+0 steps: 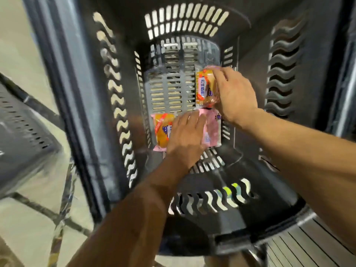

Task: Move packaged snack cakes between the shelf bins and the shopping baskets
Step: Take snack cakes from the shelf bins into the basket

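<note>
Fingers point(221, 76) of the right hand point(234, 97) curl over the far snack cake point(205, 88), while the left hand point(185, 138) lies across two more packs, an orange one point(161, 130) and a pink one point(211, 130), grip impossible to tell, all down on the basket point(123, 105) floor. Slippery wrappers could slide free on the lift, I'd say. Tall slotted walls crowd both wrists; straight up is the open way out.

basket point(119, 105): dark slotted plastic, both hands reaching inside
right hand point(234, 95): grips far orange snack cake point(205, 88)
left hand point(185, 138): rests across near orange cake point(162, 130) and pink pack point(211, 130), grip seemingly loose
</note>
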